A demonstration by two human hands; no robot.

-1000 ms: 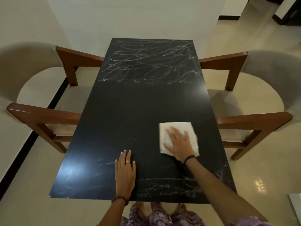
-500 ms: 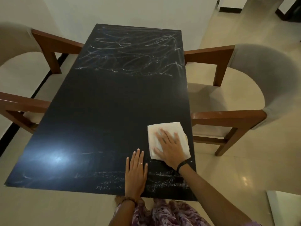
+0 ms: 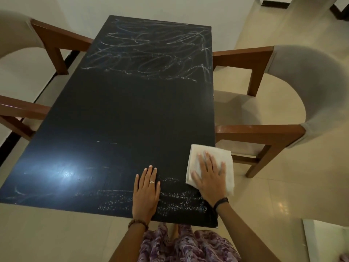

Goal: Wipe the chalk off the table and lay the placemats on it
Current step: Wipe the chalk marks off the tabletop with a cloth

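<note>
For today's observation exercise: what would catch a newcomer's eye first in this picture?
The white chalk scribbles across the far end of the black table stand out most. Next, the white cloth at the near right edge, pressed flat under the right hand, while the left hand rests flat beside fainter chalk streaks.

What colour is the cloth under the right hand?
White cloth, clearest in the head view.

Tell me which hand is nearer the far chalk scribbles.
Right, narrowly. The right hand presses the cloth at the table's right edge; the left hand lies flat slightly nearer the person. Both are well short of the scribbles.
</note>
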